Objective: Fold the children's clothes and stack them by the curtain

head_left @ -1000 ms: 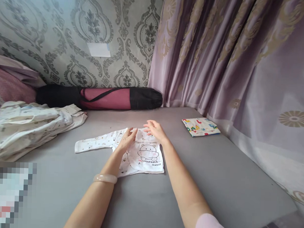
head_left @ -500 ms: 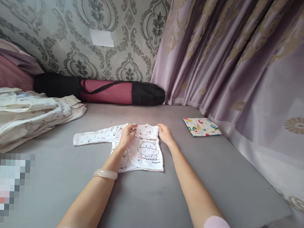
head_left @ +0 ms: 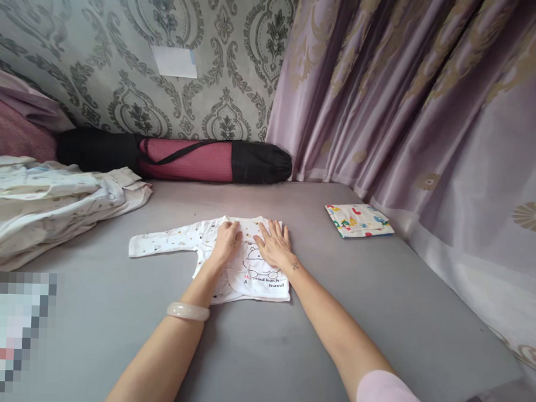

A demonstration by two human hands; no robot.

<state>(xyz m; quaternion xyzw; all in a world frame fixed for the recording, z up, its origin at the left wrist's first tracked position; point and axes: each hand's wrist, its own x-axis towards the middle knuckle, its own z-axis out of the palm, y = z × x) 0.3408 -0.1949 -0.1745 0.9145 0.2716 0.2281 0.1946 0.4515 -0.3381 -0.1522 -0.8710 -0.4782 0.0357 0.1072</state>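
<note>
A small white baby shirt point(head_left: 213, 255) with a cartoon animal print lies flat on the grey bed sheet point(head_left: 289, 342). Its left sleeve stretches out to the left; the right side is folded in over the body. My right hand point(head_left: 273, 243) lies flat on the shirt's chest, fingers spread and open. My left hand point(head_left: 226, 242) rests on the shirt beside it, with fingers together and curled at the collar area. A pale bangle sits on my left wrist.
A folded colourful printed cloth point(head_left: 359, 220) lies at the right near the curtain point(head_left: 420, 112). A heap of pale clothes point(head_left: 48, 199) sits at the left. A rolled pink mat in a black bag point(head_left: 181, 158) lies along the wallpapered wall.
My right hand moved from the shirt's right shoulder edge onto its chest and flattened out. My left hand stayed near the collar.
</note>
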